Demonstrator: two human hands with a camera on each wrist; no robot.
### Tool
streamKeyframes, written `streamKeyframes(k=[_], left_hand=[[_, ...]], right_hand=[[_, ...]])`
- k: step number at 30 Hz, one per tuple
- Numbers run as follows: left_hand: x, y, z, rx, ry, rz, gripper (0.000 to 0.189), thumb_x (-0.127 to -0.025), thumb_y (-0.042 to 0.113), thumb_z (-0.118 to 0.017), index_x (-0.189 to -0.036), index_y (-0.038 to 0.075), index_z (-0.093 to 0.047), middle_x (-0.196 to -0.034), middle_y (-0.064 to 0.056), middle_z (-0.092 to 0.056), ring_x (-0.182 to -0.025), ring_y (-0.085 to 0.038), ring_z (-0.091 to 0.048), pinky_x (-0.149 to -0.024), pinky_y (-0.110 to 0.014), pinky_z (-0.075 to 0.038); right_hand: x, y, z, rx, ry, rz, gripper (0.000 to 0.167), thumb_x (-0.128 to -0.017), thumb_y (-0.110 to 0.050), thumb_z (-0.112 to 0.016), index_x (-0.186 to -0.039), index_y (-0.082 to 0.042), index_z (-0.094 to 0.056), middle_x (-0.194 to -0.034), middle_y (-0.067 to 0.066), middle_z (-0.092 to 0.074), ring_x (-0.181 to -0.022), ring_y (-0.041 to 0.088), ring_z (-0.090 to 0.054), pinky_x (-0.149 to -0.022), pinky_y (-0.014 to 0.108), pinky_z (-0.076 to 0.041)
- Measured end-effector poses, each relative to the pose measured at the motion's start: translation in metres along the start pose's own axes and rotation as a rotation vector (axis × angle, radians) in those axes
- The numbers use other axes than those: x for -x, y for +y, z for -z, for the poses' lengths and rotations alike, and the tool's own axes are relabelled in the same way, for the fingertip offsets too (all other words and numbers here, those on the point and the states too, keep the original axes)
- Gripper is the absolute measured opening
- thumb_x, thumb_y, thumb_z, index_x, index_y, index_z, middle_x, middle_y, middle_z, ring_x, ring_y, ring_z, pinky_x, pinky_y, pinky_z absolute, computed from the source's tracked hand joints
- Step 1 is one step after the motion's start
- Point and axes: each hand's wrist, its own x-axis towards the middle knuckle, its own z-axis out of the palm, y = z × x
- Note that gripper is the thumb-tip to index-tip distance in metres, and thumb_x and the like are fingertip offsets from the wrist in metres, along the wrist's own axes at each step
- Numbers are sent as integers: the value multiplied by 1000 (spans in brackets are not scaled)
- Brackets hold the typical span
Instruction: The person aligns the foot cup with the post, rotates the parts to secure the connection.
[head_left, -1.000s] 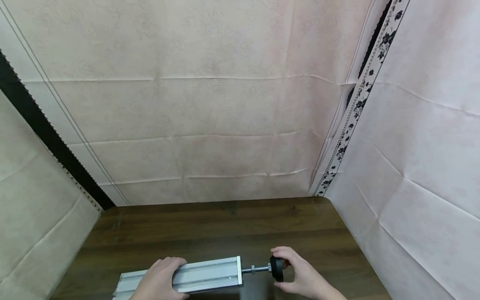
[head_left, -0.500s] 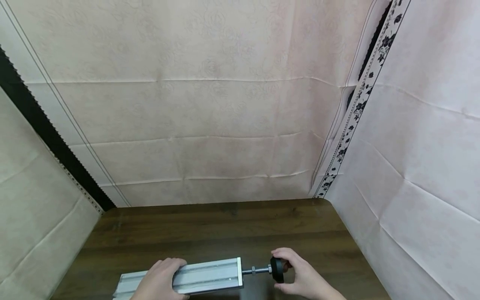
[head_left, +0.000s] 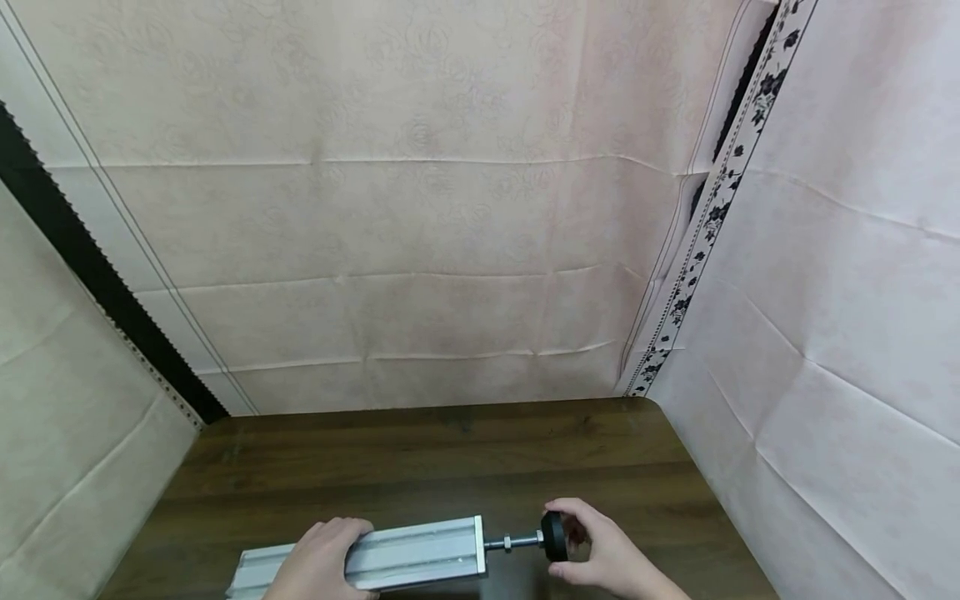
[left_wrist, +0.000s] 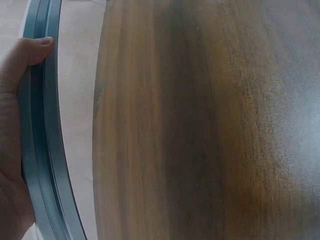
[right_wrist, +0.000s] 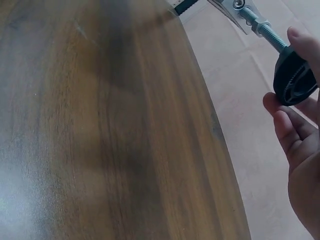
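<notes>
A silver aluminium profile [head_left: 420, 552] with long grooves lies across the bottom of the head view, above the brown table. My left hand [head_left: 318, 560] grips it round its middle; in the left wrist view the thumb presses on the grooved side of the bar [left_wrist: 49, 130]. From the plate at its right end sticks a threaded rod [head_left: 523, 542] with a nut [head_left: 507, 543] on it. A round black levelling foot [head_left: 553, 537] caps the rod. My right hand [head_left: 609, 557] holds this foot by its rim; the right wrist view shows the ribbed hollow underside of the foot [right_wrist: 290, 80].
The wooden tabletop [head_left: 420, 454] has rounded far corners. Behind it hangs a creased pale cloth [head_left: 450, 217], with further cloth panels at the left [head_left: 67, 417] and right [head_left: 847, 333]. A black strip [head_left: 97, 271] runs down the left corner.
The fingers of my right hand have shifted slightly at the black foot. My left hand and the aluminium profile keep their place.
</notes>
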Motion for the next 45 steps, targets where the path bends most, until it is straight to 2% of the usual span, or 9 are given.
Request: streamKeyframes(k=[4,13,22,29,35,45], left_hand=[[0,0,-2,-7,8,4,83,-62,73,-67,-114,10,-60,-104,4,-59,-93,-17,-54,-81,-45,-42],[0,0,-3,-29,32,-14,81,-62,72,-68,-114,10,-60,-104,4,-59,-93,-16,-54,-81,-44,-42],[0,2,0,-34,20,-7,81,-62,73,-67,-114,11,-60,-103,5,-59,-93,-16,-54,-80,-43,-42],[-1,2,0,-22,5,0,83,-62,73,-68,-115,10,-60,-104,4,-59,-94,-18,-54,-81,-45,-42],[-1,2,0,-25,-1,3,86,-60,75,-66,-115,9,-60,-104,4,-59,-95,-17,-54,-82,-45,-41],[-2,-1,-1,-45,26,-28,86,-61,75,-66,-115,9,-60,-104,4,-60,-95,-16,-54,-81,-42,-43]], right_hand=[[0,0,1,-44,-16,-62,58,-76,-18,-78,-126,-17,-48,-90,-2,-57,-72,10,-57,-60,31,-50],[0,-2,2,-112,-30,-153,55,-79,-13,-75,-127,-16,-48,-92,3,-59,-75,8,-57,-61,26,-49],[0,-2,1,-158,-6,-105,45,-83,-12,-71,-122,-13,-49,-95,0,-58,-71,6,-56,-57,24,-47],[1,0,2,-209,-27,-125,42,-85,-8,-68,-122,-9,-49,-100,2,-58,-70,9,-59,-58,26,-49],[1,1,2,-201,-38,-163,40,-86,-10,-67,-122,-8,-49,-100,3,-58,-71,10,-59,-60,26,-49],[0,0,3,-180,-58,-168,38,-88,-13,-66,-122,-9,-49,-90,0,-59,-71,10,-59,-60,26,-48]])
